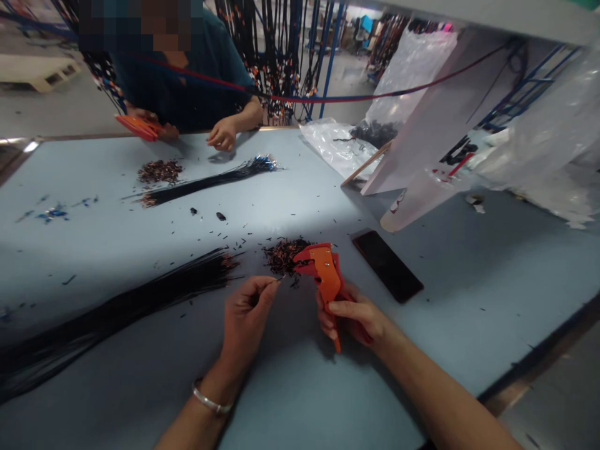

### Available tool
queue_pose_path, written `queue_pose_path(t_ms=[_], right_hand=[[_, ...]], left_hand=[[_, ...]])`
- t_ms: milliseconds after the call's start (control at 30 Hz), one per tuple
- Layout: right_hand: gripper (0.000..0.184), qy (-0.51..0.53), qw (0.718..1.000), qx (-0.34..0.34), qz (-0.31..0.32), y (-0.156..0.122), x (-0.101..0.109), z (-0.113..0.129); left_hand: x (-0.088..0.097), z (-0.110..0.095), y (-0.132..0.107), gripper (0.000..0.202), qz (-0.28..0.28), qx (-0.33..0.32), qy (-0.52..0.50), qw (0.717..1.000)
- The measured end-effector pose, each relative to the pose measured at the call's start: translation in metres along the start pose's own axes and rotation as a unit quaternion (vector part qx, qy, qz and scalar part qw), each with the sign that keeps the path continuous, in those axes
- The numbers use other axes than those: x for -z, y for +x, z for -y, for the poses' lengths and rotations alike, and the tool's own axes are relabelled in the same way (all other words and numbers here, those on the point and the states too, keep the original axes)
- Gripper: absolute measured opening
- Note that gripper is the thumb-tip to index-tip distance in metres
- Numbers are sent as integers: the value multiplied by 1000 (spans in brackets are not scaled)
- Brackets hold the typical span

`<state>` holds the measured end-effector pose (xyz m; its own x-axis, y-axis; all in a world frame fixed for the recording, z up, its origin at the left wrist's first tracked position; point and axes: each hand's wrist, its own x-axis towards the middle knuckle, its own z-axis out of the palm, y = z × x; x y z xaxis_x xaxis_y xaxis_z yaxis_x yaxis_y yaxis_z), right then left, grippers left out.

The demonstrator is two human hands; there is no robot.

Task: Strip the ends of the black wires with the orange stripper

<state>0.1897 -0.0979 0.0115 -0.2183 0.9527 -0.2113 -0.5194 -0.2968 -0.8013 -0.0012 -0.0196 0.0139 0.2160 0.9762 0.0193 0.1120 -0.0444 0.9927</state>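
My right hand [349, 315] is closed around the handles of an orange and red wire stripper [325, 269], its jaws pointing left. Left of it, my left hand [250, 306] pinches a thin wire [280, 279], whose short end pokes out from thumb and forefinger toward the jaws. A small gap separates the wire tip from the tool. Behind the jaws lies a pile of stripped insulation bits [284, 255], dark and copper-coloured. To the left stretches a bundle of long black wires [154, 297] with copper-coloured ends.
Across the table [300, 194] a co-worker's hand [224, 133] rests near the edge; the other holds an orange tool [138, 127]. A second wire bundle [206, 182] and scrap pile [159, 171] lie before them. A phone [388, 265] and a plastic cup [417, 200] are at right.
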Motion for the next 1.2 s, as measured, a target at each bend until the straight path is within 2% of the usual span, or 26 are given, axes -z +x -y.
queue_pose_path(t_ms=[233, 333, 400, 500, 667, 767, 867, 1033, 1200], right_hand=[[38, -93, 995, 10, 24, -2, -4, 8], [37, -214, 976, 26, 22, -7, -9, 13], [29, -334, 940, 71, -8, -11, -14, 17], [15, -482, 863, 145, -49, -14, -21, 20], [37, -649, 718, 243, -65, -11, -21, 9], [42, -692, 659, 287, -66, -7, -17, 1], [44, -705, 634, 309, -68, -6, -15, -1], [47, -707, 622, 326, -88, -5, -13, -1], [50, -716, 601, 338, -113, -3, -8, -2]], left_hand=[[-1, 2, -1, 21, 3, 21, -18, 1000], [-2, 2, -2, 19, 11, 31, -38, 999], [-3, 2, -2, 19, 10, 38, -50, 998], [-5, 3, -1, 19, -2, 53, -77, 996], [-6, 2, -1, 22, 12, 104, -174, 979], [-7, -1, -2, 24, 17, 126, -203, 971], [-8, -6, -4, 25, 25, 129, -210, 969], [-10, -7, -5, 25, 45, 120, -204, 970], [-8, 1, -4, 28, 23, 123, -224, 967]])
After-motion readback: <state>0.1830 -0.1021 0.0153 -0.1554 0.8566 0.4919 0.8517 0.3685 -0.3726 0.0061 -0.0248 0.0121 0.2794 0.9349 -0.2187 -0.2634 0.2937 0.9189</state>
